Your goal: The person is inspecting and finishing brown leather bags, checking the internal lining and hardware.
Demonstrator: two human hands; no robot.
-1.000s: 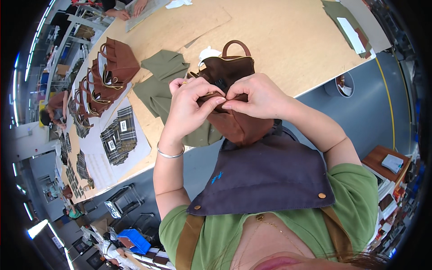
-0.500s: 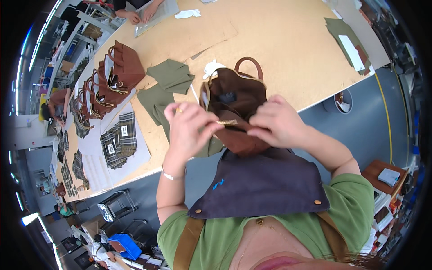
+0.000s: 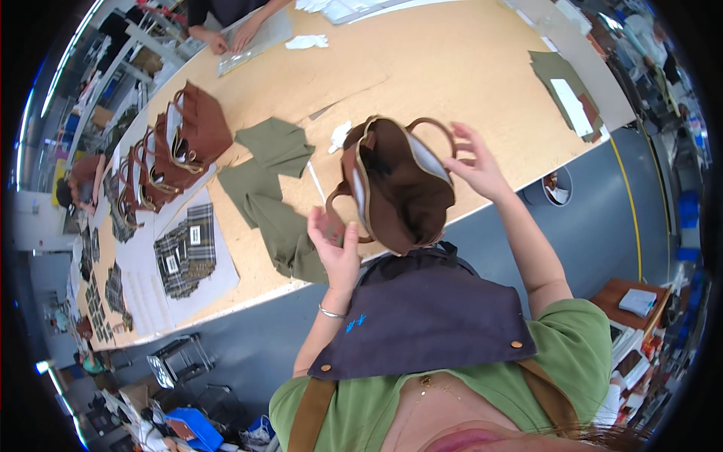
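Note:
A brown handbag (image 3: 410,200) stands at the near edge of the table in front of me, its zip-lined mouth gaping and the dark lining showing. One handle arches at its left side, the other at its far right. My left hand (image 3: 337,245) is beside the left handle (image 3: 331,202), thumb and fingers spread apart. Over at the right handle (image 3: 437,124), my right hand (image 3: 480,164) has its fingers spread, with the thumb by the bag's rim. Whether either hand touches the bag is hard to see.
Several finished brown bags (image 3: 203,117) stand in a row at the left. Olive fabric pieces (image 3: 275,147) and plaid pieces (image 3: 184,252) lie nearby. White gloves (image 3: 340,137) rest beyond the bag. A co-worker's hands (image 3: 245,34) work across the table (image 3: 422,75). A bin (image 3: 548,190) stands at the right.
Both hands have let go of the bag's near rim, where a gold zip showed, and moved apart to its two sides. The bag has turned, and its mouth is wider.

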